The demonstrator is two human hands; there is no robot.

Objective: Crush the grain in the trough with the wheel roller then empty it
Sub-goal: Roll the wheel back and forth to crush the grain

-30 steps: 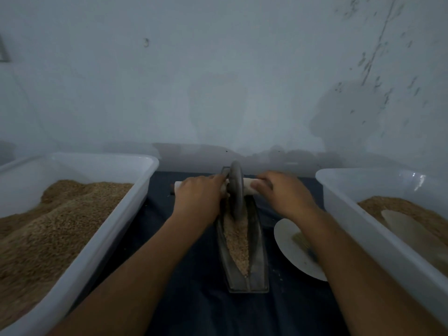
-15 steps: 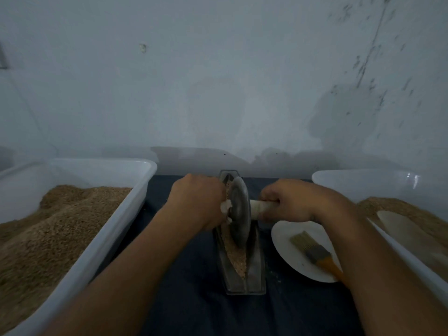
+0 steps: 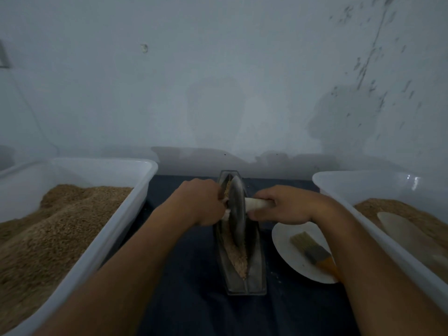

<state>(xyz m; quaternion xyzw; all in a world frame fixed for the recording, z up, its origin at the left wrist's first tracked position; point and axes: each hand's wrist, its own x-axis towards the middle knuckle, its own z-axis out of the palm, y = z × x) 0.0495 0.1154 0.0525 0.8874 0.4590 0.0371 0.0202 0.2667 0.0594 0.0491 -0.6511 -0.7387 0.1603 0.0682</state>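
Both hands (image 3: 201,202) astride wheel roller (image 3: 236,214)

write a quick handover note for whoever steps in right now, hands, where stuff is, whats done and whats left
Left hand: closed around the left end of the roller's axle handle.
Right hand: closed around the right end of the pale handle.
Wheel roller: standing on edge in the trough, about mid-length.
Grain: in the trough's groove, mostly on the near side of the wheel.
Beside it: plate with a brush on the right; a grain-filled white bin on the left and another on the right.
Done: crushing under way.
Left: finish rolling, then empty the trough.
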